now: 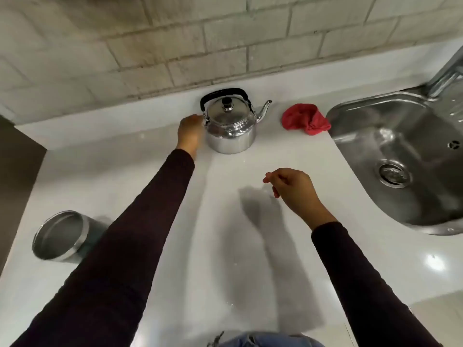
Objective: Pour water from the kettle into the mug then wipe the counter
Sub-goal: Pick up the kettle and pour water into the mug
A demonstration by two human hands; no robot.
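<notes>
A shiny steel kettle (230, 128) with a black handle stands at the back of the white counter (225, 246), spout pointing right. My left hand (190, 132) is stretched out against the kettle's left side, by the handle's base; whether its fingers grip anything is hidden. A steel mug (61, 236) stands at the counter's front left, beside my left sleeve. A crumpled red cloth (304, 118) lies right of the kettle, near the sink. My right hand (293, 189) hovers over the middle of the counter, fingers loosely curled, holding nothing.
A steel sink (400, 156) with a drain fills the right side, its tap (448, 73) at the top right. A brick wall runs behind the counter. A dark surface borders the counter's left edge.
</notes>
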